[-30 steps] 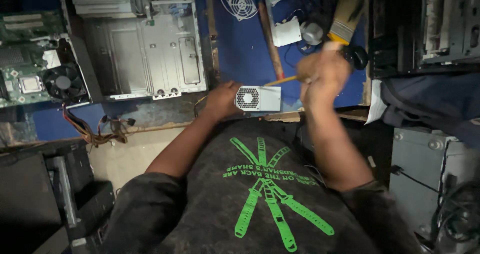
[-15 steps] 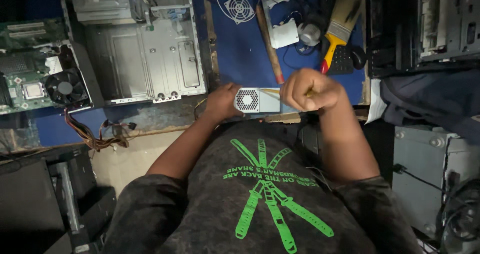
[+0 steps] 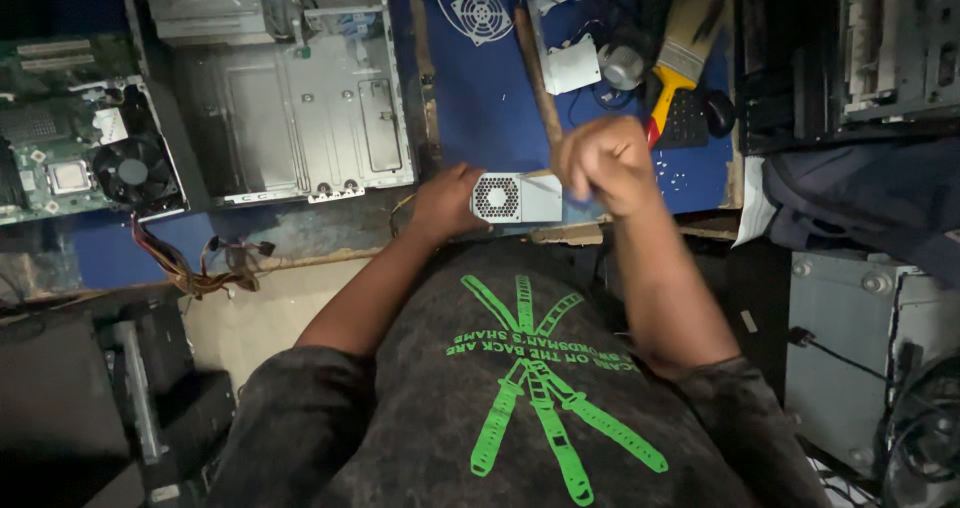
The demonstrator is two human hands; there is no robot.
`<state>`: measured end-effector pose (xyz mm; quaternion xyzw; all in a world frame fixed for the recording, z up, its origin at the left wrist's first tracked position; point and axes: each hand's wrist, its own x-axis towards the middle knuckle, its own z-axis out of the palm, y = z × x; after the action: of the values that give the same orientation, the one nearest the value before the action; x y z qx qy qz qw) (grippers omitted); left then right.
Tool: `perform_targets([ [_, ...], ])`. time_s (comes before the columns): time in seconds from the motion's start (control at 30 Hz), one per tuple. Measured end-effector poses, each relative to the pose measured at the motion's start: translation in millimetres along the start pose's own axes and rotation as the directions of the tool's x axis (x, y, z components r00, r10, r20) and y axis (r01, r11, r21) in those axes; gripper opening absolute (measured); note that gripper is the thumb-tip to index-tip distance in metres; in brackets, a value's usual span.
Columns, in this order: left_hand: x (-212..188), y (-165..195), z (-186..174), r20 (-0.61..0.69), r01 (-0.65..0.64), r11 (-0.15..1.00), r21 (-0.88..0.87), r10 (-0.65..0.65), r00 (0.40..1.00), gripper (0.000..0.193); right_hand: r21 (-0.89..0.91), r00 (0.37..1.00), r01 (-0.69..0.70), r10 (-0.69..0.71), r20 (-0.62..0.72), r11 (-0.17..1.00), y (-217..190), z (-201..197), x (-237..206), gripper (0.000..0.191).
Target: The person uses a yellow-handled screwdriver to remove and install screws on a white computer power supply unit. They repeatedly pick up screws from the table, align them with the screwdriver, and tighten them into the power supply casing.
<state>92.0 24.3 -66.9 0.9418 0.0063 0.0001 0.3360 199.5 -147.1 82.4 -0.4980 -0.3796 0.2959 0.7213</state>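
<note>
A small silver power supply box (image 3: 518, 198) with a round fan grille rests at the near edge of the blue work surface (image 3: 480, 108). My left hand (image 3: 444, 204) grips its left end. My right hand (image 3: 606, 164) is a closed fist at the box's right end. It appears to hold a thin tool whose shaft (image 3: 538, 177) points at the top of the box; the handle is hidden inside the fist. A long wooden stick (image 3: 536, 78) lies on the surface just behind my right hand.
An open grey computer case (image 3: 290, 108) lies at the left, with a motherboard and its black fan (image 3: 130, 168) beyond it. A yellow-handled brush (image 3: 682, 53), a loose white fan (image 3: 482, 10) and small parts lie at the back. Loose wires (image 3: 200, 268) hang left; a grey box (image 3: 860, 338) stands at the right.
My right hand has come down and left from beside the brush to the right end of the silver box. My left hand has kept its hold on the box.
</note>
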Motion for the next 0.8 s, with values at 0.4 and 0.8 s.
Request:
perform_targets([
  [0.4,1.2,0.5,1.1,0.14,0.096,0.995,0.022,-0.099,0.985,0.099,-0.057,0.591,0.23,-0.186,-0.785,0.971,22.5,19.5,-4.5,0.048],
  [0.8,0.8,-0.1,-0.2,0.184,0.133,0.991,-0.005,-0.13,0.974,0.103,-0.092,0.85,-0.301,0.31,0.425,0.949,-8.0,-7.8,4.6,0.037],
])
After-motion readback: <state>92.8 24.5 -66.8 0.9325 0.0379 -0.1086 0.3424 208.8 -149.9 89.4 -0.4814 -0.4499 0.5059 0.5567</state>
